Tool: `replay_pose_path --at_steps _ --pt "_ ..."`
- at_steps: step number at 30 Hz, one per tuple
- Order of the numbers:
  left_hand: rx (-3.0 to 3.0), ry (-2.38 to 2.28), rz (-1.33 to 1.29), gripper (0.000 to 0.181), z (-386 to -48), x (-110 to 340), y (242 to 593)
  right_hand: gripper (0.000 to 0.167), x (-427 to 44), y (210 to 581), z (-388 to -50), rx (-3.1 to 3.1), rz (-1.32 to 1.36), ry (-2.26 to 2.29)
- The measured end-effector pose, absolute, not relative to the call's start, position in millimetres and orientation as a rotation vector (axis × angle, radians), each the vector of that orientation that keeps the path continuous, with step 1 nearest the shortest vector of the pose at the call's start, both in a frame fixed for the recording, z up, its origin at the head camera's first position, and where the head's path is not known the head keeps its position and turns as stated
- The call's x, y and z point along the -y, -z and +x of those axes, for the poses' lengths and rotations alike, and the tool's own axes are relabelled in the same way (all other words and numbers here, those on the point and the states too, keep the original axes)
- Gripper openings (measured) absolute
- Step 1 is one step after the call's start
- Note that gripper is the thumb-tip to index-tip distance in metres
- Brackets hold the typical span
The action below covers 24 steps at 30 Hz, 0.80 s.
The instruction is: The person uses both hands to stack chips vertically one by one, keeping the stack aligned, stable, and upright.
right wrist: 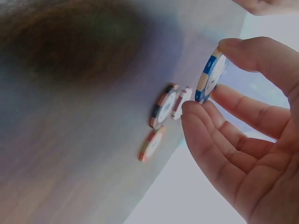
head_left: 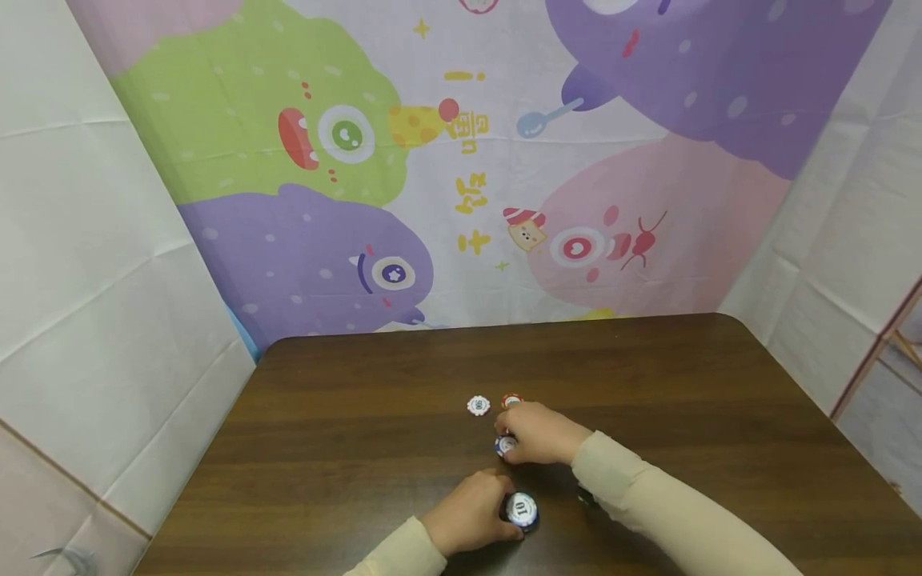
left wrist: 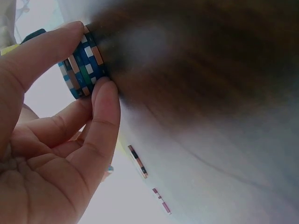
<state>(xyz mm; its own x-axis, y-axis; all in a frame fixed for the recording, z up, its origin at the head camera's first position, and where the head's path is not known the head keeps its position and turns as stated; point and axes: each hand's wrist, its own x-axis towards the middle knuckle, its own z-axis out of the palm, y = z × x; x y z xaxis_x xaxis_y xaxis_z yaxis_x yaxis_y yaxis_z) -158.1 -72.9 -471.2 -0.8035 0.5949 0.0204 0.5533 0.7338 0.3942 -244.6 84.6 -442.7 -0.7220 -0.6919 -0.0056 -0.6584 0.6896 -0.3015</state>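
Near the front of the table, my left hand (head_left: 470,514) holds a short stack of chips (head_left: 522,510) by its sides; the top chip shows a 10. The left wrist view shows thumb and fingers around the stack's blue, white and orange edges (left wrist: 86,63). Farther up, my right hand (head_left: 540,434) pinches one blue-and-white chip (head_left: 506,446). In the right wrist view this chip (right wrist: 210,77) sits between thumb and fingertips. Beyond that hand lie a white chip (head_left: 479,406) and a red chip (head_left: 512,400), the red one partly covered by the hand.
The right wrist view shows a dark-edged chip (right wrist: 164,106), a chip with a white-and-dark-red edge (right wrist: 181,103) and a red-edged chip (right wrist: 152,144) close together. The brown wooden table (head_left: 346,400) ends at a printed cloth (head_left: 475,296). A small dark object (head_left: 585,496) shows beside the right sleeve.
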Motion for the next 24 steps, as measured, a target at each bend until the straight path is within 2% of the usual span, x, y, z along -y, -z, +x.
replay_pose_path --at_steps 24 --pt "-2.788 -0.637 0.903 0.035 -158 73 469 0.021 -113 430 -202 -2.678 -1.205 0.501"
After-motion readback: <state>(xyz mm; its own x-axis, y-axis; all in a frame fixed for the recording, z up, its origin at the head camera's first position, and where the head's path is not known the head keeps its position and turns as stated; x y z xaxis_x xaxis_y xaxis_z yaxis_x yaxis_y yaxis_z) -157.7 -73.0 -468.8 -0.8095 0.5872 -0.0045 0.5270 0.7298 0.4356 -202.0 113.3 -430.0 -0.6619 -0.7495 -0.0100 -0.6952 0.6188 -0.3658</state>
